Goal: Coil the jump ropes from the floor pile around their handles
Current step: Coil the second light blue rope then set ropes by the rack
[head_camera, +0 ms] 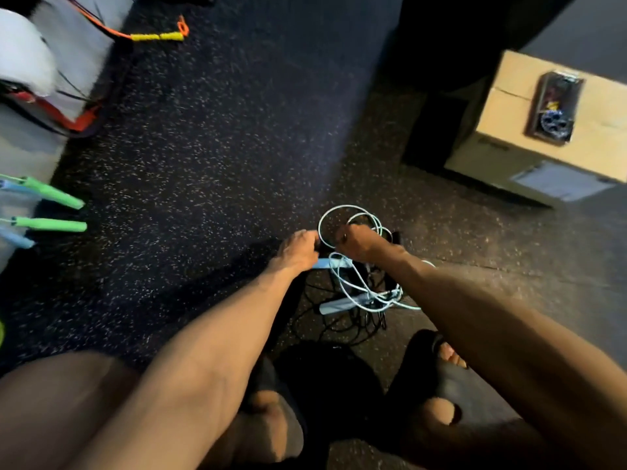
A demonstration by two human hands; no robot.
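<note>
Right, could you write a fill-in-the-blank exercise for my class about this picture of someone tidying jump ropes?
1. The left hand grips the held handle and the right hand its rope, both light ___.
2. The side handles at the left edge are ___.
3. The box on the right is made of ___.
4. The top handle is ___.

Missing words: blue, green, cardboard, yellow.

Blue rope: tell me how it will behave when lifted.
Probably floppy: the blue rope sags in loose loops. Likely light, its cord being thin. Its free handle may swing and snag the black ropes below.
</note>
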